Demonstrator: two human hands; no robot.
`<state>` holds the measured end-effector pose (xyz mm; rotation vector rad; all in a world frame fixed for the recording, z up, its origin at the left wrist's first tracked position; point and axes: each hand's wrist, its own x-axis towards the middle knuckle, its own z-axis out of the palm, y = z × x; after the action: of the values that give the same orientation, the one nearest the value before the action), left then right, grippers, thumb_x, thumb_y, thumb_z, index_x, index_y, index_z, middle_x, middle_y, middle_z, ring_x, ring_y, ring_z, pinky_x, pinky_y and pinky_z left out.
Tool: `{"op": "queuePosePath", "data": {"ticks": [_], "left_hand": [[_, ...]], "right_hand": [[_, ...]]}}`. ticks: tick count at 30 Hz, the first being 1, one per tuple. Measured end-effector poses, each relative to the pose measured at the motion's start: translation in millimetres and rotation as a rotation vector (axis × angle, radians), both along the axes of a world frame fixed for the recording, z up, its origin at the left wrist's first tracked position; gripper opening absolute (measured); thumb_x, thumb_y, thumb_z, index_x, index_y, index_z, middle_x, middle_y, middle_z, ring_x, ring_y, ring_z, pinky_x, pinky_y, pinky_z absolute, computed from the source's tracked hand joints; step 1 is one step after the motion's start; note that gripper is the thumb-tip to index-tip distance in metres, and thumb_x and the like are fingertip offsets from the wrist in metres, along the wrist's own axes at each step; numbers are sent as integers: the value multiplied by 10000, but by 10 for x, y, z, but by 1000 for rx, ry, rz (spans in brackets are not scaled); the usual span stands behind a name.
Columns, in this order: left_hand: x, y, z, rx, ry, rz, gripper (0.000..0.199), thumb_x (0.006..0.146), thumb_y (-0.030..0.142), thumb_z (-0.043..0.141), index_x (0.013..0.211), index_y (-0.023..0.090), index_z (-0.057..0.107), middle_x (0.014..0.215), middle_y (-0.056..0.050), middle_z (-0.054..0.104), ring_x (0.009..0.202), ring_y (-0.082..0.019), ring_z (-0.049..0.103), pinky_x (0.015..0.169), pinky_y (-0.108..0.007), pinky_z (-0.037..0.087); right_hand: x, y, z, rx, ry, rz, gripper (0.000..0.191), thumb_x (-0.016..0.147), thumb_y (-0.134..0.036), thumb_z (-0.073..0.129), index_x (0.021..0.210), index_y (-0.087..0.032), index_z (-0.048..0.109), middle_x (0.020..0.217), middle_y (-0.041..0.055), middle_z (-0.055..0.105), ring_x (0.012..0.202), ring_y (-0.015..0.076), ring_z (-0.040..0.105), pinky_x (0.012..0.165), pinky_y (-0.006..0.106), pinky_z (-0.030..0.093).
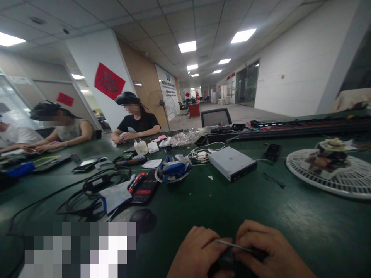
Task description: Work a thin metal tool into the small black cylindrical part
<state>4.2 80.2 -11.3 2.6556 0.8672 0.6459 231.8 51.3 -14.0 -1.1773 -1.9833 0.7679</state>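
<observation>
At the bottom of the head view, my left hand [198, 247] is closed around a small black object [226, 259], mostly hidden by the fingers. Its exact kind cannot be made out. My right hand [266, 245] is closed on a thin screwdriver [236, 246], its metal shaft pointing left and its dark handle tucked in the fingers. The shaft crosses over the black object and its tip reaches my left fingers. Whether the tip touches the object is unclear. Both hands are close together above the green table [197, 204].
A silver optical drive [232, 160], a bowl [171, 179] of blue-white cloth, a phone [145, 189] with red-handled pliers [136, 182], a black mouse [142, 220] and cables [78, 189] lie ahead. A white fan grille [301, 177] stands right. Several people sit at the far left; the lower left is pixelated.
</observation>
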Motion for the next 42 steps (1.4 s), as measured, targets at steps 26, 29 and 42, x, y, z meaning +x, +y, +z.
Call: {"op": "queuePosePath", "data": {"ticks": [26,29,42], "left_hand": [[63,-58,125,-177,-285,552,228,768,100,628,945,242,649,945,-29,691,886,-233,635,800,-384,501],[73,-66,148,-172,-270,488,269,728,50,632,913,244,654,957,-21,682,913,-229,627,821,-382,491],[72,-99,155,-246,-220,455,334,766,20,602,967,274,684,1057,-14,642,1022,-218,594,899,-391,473]], "right_hand": [[-13,0,63,-37,-35,-81,215,915,-251,557,996,-283,754,825,16,740,684,161,689,605,238,536],[-26,-1,47,9,-116,-69,259,906,-199,550,1009,-302,764,854,10,750,719,160,702,641,243,544],[-28,-80,127,5,-185,-75,261,921,-185,556,1061,-284,753,853,-1,711,705,125,663,619,243,485]]}}
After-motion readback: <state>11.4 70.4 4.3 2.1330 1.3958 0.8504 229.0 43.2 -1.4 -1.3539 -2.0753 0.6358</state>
